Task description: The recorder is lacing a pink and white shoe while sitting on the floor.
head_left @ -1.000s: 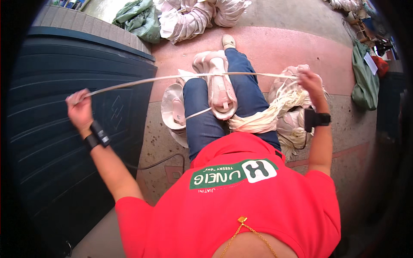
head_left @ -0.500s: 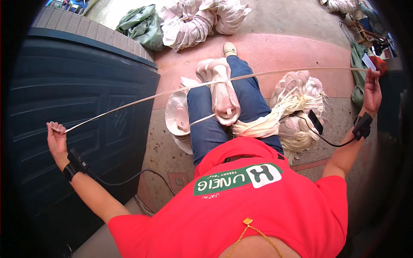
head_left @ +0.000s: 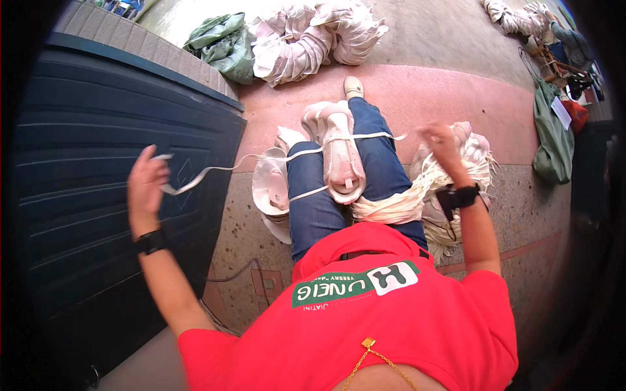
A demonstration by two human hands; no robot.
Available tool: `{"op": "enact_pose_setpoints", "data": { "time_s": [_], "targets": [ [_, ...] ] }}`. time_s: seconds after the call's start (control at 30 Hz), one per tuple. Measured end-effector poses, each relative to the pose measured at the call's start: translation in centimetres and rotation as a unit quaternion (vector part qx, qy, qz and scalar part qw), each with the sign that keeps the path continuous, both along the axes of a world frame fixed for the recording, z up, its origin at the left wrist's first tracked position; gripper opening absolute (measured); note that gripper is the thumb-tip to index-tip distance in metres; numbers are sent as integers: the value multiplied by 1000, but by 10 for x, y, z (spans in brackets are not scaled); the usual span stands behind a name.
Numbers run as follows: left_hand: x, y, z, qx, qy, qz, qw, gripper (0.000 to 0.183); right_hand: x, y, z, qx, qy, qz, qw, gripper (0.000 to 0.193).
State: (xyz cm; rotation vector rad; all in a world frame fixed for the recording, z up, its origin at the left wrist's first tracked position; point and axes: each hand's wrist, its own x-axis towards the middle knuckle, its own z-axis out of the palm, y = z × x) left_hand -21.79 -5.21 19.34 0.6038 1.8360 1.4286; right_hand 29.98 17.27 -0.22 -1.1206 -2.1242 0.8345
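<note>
A pink mesh shoe upper (head_left: 340,159) rests between my thighs, in front of several similar uppers (head_left: 314,120). A pale flat shoelace (head_left: 244,158) crosses it, slack and curling on the left. My left hand (head_left: 147,189) has curled fingers closed on this lace, in front of the dark panel; a short end sticks out above. My right hand (head_left: 447,150) is raised beyond my right thigh, blurred, its fingers near the lace's right end, with a small gap visible. Over my right thigh lies a bundle of cream laces (head_left: 391,195).
More pink uppers (head_left: 270,186) lie beside my left thigh, and a heap (head_left: 463,140) sits to my right. Large coils of uppers (head_left: 293,49) and a green sack (head_left: 225,49) stand ahead. A dark panelled surface (head_left: 117,163) flanks my left; another green bag (head_left: 551,130) hangs right.
Both hands have come inward from a wide spread, the right one farther. The lace, stretched taut between them before, now hangs slack. My view has tilted slightly.
</note>
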Motion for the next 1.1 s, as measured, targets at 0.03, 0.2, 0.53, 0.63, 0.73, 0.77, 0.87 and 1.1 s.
{"op": "enact_pose_setpoints", "data": {
  "time_s": [0.03,0.2,0.53,0.63,0.73,0.77,0.87,1.1],
  "targets": [
    [37,25,-18,-60,-26,-34,997,53,-22,-14,-3,-143,12,-7,990,11],
    [146,80,-136,-130,-145,-276,941,26,-109,-41,1,-157,-69,152,973,20],
    [228,138,-185,-177,-117,-251,945,11,-128,-30,-19,97,-180,175,963,15],
    [234,137,-198,-153,-84,-256,951,14,-135,-29,-17,94,-211,164,959,16],
    [243,134,-193,-106,-103,-206,967,17,-139,-29,-16,66,-235,154,958,17],
    [245,132,-189,-81,-141,-170,972,18,-139,-28,-16,48,-235,153,959,18],
    [243,128,-180,-74,-178,-95,977,21,-141,-29,-18,109,-226,160,955,14],
    [215,118,-157,-84,-67,-148,983,36,-148,-31,-3,195,-267,189,925,10]
  ]
}}
